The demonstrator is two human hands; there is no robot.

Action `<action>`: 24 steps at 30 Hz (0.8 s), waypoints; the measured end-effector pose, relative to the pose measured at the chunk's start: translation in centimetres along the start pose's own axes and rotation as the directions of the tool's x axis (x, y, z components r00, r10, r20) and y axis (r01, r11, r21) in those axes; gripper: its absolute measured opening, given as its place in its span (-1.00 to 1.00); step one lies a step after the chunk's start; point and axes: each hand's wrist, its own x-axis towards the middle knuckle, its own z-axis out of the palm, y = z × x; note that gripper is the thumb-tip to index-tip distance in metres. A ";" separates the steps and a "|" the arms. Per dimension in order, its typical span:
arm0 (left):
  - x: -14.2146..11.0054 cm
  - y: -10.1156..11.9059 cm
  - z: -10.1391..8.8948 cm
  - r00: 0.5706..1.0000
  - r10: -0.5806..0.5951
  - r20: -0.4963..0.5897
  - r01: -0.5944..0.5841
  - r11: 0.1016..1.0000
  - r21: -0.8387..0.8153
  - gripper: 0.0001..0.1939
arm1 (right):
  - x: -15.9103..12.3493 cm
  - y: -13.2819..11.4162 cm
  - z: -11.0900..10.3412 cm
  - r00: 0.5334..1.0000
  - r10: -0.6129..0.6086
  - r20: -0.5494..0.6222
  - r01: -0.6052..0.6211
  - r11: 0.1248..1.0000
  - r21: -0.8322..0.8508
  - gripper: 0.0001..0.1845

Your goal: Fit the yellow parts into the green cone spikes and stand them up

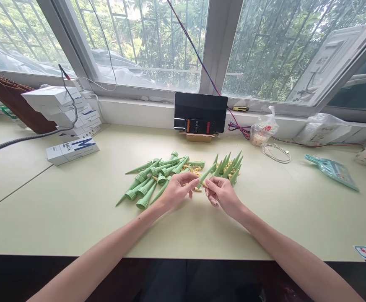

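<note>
My left hand (179,189) is closed on a green plastic spike (207,173) that points up and to the right. Close beside it, my right hand (223,194) pinches a small yellow plastic piece (204,183) at the spike's near end; the fingers partly hide where the two meet. To the left lies a loose heap of green spikes (145,184) with ribbed, cup-like ends. Several small yellow pieces (195,170) are scattered behind my hands. Just right of these, a cluster of green spikes (225,165) points upward, with yellow pieces among them.
A black tablet (201,110) with a phone (199,126) before it stands at the back. White boxes (72,152) are at the left. Toward the right are a plastic bag (263,129), a coiled white cable (276,153) and a teal packet (332,171).
</note>
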 end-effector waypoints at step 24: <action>0.2 -0.8 0.5 0.995 -0.063 0.080 0.071 0.993 -0.092 -0.64 | -0.9 0.2 1.1 0.938 -0.341 -0.057 0.271 0.828 -0.491 -0.70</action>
